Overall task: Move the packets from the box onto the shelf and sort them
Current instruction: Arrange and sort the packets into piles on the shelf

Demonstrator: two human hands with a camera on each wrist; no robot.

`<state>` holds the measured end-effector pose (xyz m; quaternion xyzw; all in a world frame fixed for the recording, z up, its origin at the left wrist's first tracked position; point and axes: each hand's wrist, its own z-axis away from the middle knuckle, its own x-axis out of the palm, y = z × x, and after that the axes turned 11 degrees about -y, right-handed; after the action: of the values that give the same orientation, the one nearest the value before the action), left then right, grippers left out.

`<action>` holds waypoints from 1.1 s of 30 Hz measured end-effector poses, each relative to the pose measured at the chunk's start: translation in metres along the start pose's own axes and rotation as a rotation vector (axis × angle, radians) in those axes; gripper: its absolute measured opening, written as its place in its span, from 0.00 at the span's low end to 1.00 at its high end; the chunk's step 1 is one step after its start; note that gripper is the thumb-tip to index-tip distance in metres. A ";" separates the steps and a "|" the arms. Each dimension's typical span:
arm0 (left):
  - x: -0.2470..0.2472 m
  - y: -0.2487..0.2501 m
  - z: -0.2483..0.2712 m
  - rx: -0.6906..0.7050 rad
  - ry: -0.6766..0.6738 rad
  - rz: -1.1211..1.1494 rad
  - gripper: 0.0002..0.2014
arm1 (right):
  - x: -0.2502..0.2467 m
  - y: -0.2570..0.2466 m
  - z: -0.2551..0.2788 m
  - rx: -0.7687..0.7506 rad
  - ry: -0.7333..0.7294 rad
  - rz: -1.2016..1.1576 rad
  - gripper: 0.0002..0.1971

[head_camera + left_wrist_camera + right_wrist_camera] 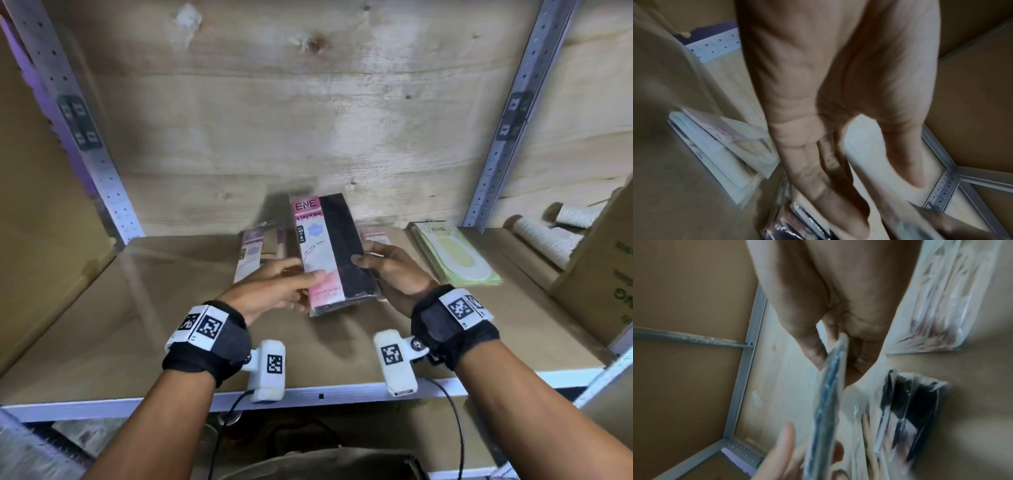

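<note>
Holding the stocking packet (330, 250) above the shelf (102, 329): right hand (394, 274) pinches its edge, left hand (274, 291) clasps the front. Light, floppy, slippery film; best gripped by the edges.

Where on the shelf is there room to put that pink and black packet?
The shelf is bare left of the beige packets, out to the cardboard wall, and along the front edge. It is crowded at the back right: green packets, then a box.

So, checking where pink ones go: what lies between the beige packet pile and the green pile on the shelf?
In the head view, another pink-labelled pile lies between the beige pile and green pile, partly hidden behind the held packet.
</note>
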<state>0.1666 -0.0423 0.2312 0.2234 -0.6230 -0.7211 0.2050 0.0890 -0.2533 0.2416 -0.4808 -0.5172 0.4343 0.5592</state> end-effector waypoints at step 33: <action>-0.014 -0.017 -0.077 -0.177 0.437 -0.375 0.24 | -0.003 -0.015 -0.077 0.459 0.060 1.065 0.27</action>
<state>0.2228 -0.0942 0.2060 0.4655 -0.4468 -0.7328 0.2161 0.1656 -0.2654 0.2560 -0.5532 -0.0805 0.7429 0.3683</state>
